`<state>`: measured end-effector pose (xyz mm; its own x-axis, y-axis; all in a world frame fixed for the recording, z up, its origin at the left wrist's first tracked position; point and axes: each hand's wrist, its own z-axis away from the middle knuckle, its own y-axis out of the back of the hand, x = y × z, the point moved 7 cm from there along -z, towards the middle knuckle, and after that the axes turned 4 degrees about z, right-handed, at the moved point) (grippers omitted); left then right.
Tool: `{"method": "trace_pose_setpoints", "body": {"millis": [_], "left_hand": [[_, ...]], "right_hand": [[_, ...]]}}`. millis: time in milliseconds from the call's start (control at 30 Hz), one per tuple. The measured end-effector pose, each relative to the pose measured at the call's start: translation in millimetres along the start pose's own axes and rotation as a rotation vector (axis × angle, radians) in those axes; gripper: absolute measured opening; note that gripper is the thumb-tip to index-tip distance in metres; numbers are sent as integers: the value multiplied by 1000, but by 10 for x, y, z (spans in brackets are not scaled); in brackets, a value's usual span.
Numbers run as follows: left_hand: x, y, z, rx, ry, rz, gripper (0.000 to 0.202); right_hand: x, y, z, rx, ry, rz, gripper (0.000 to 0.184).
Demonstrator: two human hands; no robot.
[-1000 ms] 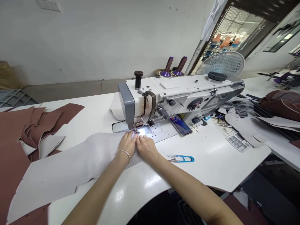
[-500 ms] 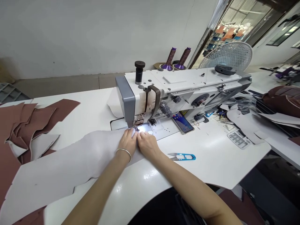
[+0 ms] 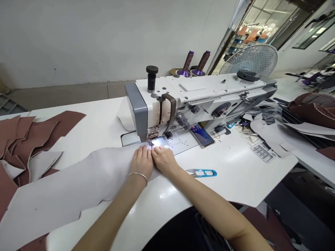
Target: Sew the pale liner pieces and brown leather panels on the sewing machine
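Pale grey leather panel (image 3: pixel 65 184) runs under the steel presser foot (image 3: pixel 151 141) of a white industrial sewing machine (image 3: pixel 206 94); left hand (image 3: pixel 141 161) and right hand (image 3: pixel 163 159) press it palm-down, fingers open, pinching nothing, blue-handled thread snips (image 3: pixel 201 172) just beyond the right

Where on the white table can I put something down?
Right of the blue snips, the white table is bare. Another bare patch lies between the sewing machine and the brown leather pieces. Crowded: the far right, with pale scraps, and the needle by the left hand and right hand.
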<state>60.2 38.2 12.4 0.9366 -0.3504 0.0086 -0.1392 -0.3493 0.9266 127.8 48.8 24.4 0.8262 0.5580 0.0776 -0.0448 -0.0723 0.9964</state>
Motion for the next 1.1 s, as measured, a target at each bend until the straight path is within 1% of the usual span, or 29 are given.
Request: {"method": "trace_pose_setpoints", "body": {"millis": [100, 267, 467, 700, 933, 1100], "left_hand": [[13, -52, -1, -24, -4, 12, 39], [-43, -118, -27, -43, 4, 91, 42], [-82, -147, -54, -59, 1, 80, 41], [-135, -140, -91, -71, 30, 141, 42], [-129, -108, -118, -102, 26, 73, 40], [-254, -88, -158, -122, -4, 78, 40]], "right_hand": [[8, -7, -20, -13, -7, -4, 22], [24, -29, -50, -50, -48, -17, 21], [45, -39, -80, -31, -110, -20, 21], [56, -55, -116, -8, -122, -27, 21], [111, -30, -91, -9, -191, -22, 21], [122, 4, -62, 23, -157, -16, 18]]}}
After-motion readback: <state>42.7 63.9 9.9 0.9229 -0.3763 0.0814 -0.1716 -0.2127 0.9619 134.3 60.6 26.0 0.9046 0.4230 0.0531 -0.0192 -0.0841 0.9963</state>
